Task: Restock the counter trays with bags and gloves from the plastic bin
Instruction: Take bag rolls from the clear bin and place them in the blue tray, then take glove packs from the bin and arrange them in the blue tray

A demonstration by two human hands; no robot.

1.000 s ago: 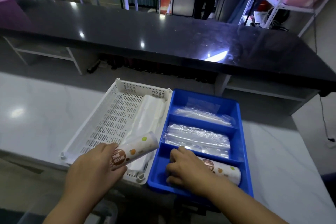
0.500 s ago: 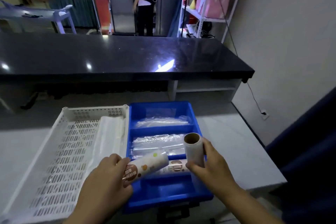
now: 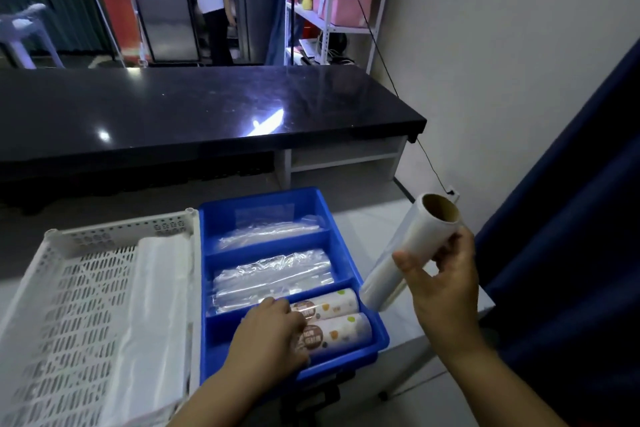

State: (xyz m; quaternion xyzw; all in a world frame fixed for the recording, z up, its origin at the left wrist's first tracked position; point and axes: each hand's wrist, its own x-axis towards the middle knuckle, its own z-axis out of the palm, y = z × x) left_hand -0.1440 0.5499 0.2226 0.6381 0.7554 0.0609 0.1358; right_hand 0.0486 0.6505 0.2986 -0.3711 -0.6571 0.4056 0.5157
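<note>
Left hand (image 3: 273, 333) presses flat, grasping nothing, on printed rolls (image 3: 332, 321) in blue tray (image 3: 360, 274), probably seating them; right hand (image 3: 443, 282) clasps near-empty roll (image 3: 412, 253) aside.

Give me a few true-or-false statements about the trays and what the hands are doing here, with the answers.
1. The right hand holds a plain roll above the counter, outside the blue tray. True.
2. The blue tray's nearest compartment is empty. False: two printed rolls lie in it side by side.
3. The left hand rests on the printed rolls. True.
4. The white slotted tray sits to the right of the blue tray. False: it is on the left, touching it.
5. The white tray holds printed rolls. False: it holds pale plastic bags.
</note>
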